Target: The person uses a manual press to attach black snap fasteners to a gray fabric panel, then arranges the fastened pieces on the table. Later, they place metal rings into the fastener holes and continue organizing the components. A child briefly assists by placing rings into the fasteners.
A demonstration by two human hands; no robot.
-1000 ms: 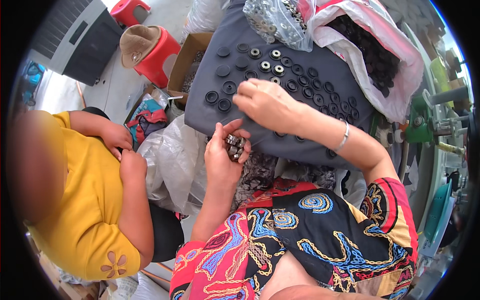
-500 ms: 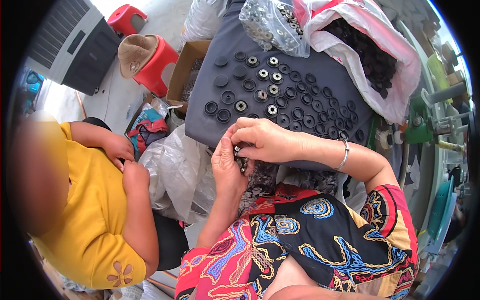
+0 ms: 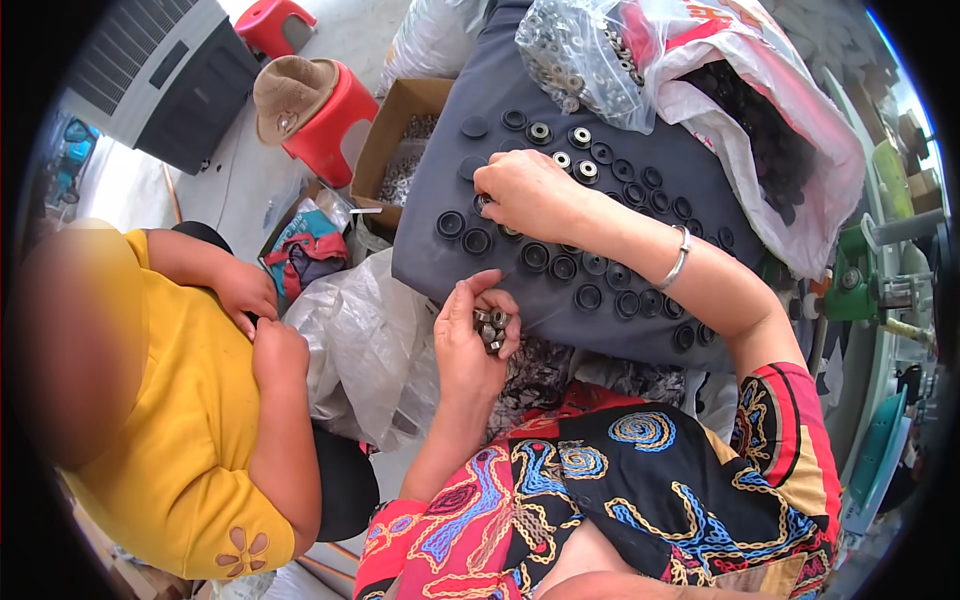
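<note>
Dozens of black rings point(image 3: 562, 266) lie in loose rows on a grey cloth point(image 3: 520, 75) spread before a seated person in a bright patterned top, who works with both bare hands. Cupped palm-up at the cloth's near edge, the left hand point(image 3: 470, 340) grasps a small heap of metal bearings point(image 3: 490, 328) between curled fingers and thumb. Reaching forward over the cloth, the right hand point(image 3: 528, 192) presses its fingertips down among the rings at the left end of the rows; whether it pinches a bearing there cannot be told, since the fingers hide the spot. A bangle point(image 3: 677, 258) circles that wrist. Several rings farther up the cloth point(image 3: 586, 170) already show a shiny metal centre, while most nearer ones look empty.

Doing this well seems to call for seating one bearing squarely in one ring, pressing straight down so the ring does not skid on the cloth, and keeping the left palm level so the heap does not spill. Working along a row in order would likely guard against skipped rings.

Clear bags of metal parts point(image 3: 580, 50) and of black parts point(image 3: 760, 130) rest at the cloth's far side. At the left, another person in a yellow shirt point(image 3: 170, 420) sits just beside a cardboard box point(image 3: 400, 140) and a red stool point(image 3: 325, 125).
</note>
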